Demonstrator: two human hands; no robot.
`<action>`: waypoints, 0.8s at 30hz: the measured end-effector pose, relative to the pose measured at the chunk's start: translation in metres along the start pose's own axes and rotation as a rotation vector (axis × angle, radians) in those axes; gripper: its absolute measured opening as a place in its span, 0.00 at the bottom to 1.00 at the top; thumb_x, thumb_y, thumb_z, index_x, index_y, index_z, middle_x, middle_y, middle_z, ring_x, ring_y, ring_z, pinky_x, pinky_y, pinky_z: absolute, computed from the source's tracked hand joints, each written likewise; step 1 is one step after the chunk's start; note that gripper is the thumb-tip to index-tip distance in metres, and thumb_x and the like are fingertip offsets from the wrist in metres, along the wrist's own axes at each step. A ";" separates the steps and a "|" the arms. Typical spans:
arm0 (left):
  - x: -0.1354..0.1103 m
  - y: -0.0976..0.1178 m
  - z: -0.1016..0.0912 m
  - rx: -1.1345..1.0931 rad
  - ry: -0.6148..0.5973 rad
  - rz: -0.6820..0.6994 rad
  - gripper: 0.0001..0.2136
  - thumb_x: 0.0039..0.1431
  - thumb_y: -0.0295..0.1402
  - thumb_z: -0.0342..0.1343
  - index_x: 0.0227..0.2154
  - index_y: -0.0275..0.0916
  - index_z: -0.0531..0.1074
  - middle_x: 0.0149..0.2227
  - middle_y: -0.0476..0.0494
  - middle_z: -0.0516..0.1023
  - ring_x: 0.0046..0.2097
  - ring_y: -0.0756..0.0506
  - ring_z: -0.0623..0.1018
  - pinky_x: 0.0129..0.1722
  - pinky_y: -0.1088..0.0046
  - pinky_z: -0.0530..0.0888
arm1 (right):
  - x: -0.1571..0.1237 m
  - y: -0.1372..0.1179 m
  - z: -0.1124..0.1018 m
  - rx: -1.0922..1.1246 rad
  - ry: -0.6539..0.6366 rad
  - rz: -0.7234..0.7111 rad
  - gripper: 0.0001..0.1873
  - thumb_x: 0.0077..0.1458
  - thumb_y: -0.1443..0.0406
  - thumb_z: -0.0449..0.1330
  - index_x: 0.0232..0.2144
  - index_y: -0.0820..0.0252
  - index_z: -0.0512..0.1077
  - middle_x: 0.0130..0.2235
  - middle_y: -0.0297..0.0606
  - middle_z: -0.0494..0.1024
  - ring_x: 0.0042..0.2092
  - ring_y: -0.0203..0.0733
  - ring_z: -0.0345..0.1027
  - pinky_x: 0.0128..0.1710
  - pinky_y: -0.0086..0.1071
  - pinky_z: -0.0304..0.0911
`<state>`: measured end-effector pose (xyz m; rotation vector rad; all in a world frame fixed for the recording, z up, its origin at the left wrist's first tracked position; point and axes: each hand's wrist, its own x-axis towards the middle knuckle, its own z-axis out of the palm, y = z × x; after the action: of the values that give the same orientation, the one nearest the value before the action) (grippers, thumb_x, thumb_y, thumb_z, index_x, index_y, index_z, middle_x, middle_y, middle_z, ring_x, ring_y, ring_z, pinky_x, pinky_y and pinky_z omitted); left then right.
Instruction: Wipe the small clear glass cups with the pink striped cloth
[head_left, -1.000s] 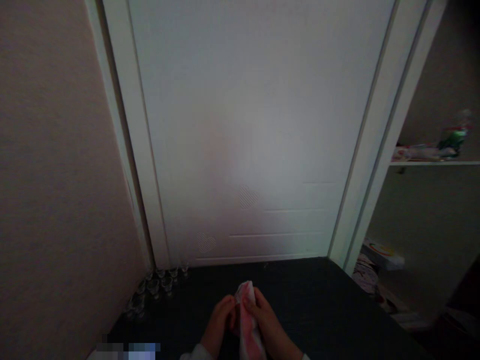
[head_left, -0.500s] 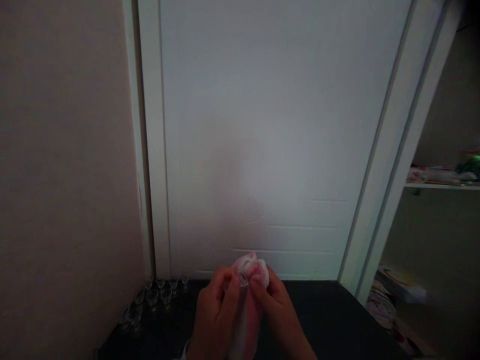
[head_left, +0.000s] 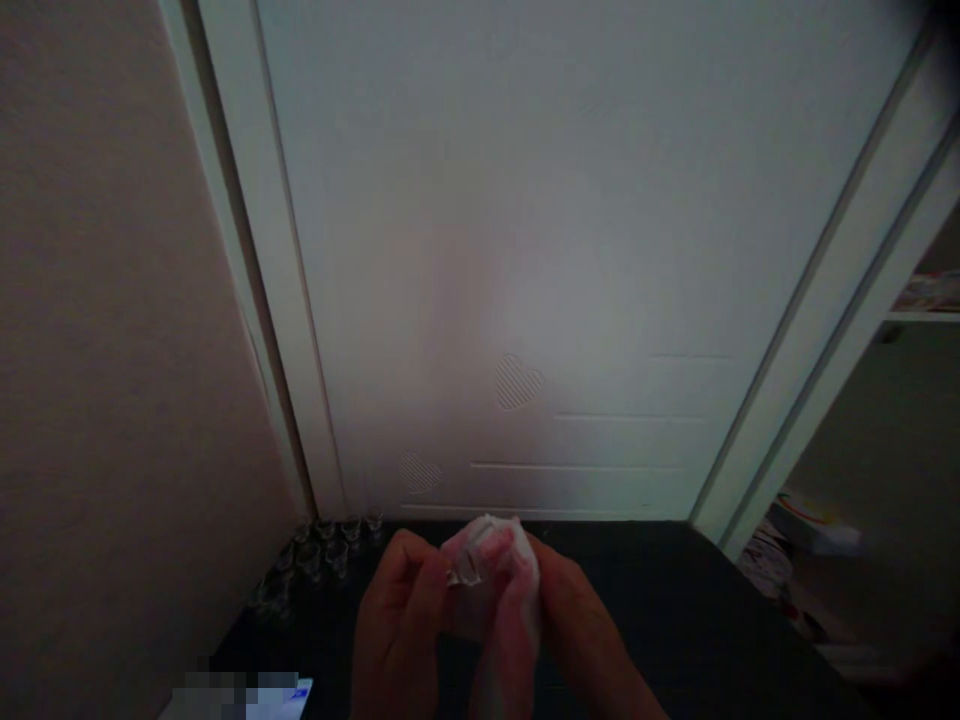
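Observation:
Low in the middle of the head view, my left hand (head_left: 401, 620) pinches a small clear glass (head_left: 469, 568) between thumb and fingers. A pink and white cloth (head_left: 511, 615) is bunched around and behind the glass, its lower end hanging down. My right hand (head_left: 581, 610) grips the cloth from the right; most of its fingers are hidden behind the fabric. Both hands are above the dark tabletop (head_left: 630, 570).
Several small clear glasses (head_left: 310, 558) stand at the table's left edge, by the pinkish wall (head_left: 135, 400). A white panel with heart patterns (head_left: 517, 382) rises behind the table. A partly blurred, lit object (head_left: 289, 697) lies lower left. Shelves (head_left: 922, 317) are at right.
The view has tipped down and closer. My left hand has moved slightly left, showing more of the glass, and the cloth is spread wider. The lit object has come into view lower left.

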<state>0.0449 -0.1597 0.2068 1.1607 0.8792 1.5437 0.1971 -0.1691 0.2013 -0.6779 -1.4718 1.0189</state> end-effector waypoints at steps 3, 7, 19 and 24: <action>-0.003 0.002 0.003 -0.068 0.063 0.001 0.22 0.53 0.53 0.64 0.20 0.41 0.68 0.20 0.55 0.67 0.24 0.50 0.64 0.24 0.77 0.66 | 0.004 -0.007 0.001 -0.057 -0.063 -0.068 0.23 0.64 0.46 0.55 0.45 0.52 0.82 0.46 0.41 0.81 0.48 0.49 0.73 0.52 0.38 0.66; -0.006 0.002 0.004 -0.058 -0.002 0.000 0.22 0.53 0.53 0.65 0.20 0.40 0.69 0.20 0.54 0.68 0.25 0.50 0.65 0.25 0.77 0.65 | 0.003 -0.018 -0.008 -0.085 -0.144 -0.083 0.17 0.64 0.50 0.58 0.43 0.47 0.83 0.45 0.38 0.82 0.47 0.46 0.74 0.50 0.35 0.66; 0.000 -0.006 -0.015 0.328 -0.309 0.719 0.03 0.68 0.37 0.53 0.38 0.47 0.71 0.27 0.51 0.76 0.24 0.50 0.74 0.24 0.77 0.70 | -0.013 -0.025 -0.016 -0.129 -0.139 -0.059 0.12 0.64 0.55 0.61 0.37 0.50 0.83 0.51 0.38 0.80 0.51 0.47 0.74 0.52 0.35 0.68; 0.006 0.006 -0.013 0.448 -0.356 0.825 0.09 0.70 0.39 0.49 0.33 0.46 0.70 0.23 0.51 0.76 0.21 0.49 0.72 0.21 0.74 0.68 | -0.009 -0.033 -0.011 -0.152 -0.111 -0.090 0.10 0.61 0.55 0.64 0.35 0.47 0.84 0.42 0.38 0.83 0.44 0.47 0.77 0.48 0.36 0.71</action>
<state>0.0302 -0.1551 0.2100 2.2430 0.5259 1.7095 0.2139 -0.1895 0.2262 -0.6648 -1.6738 0.8936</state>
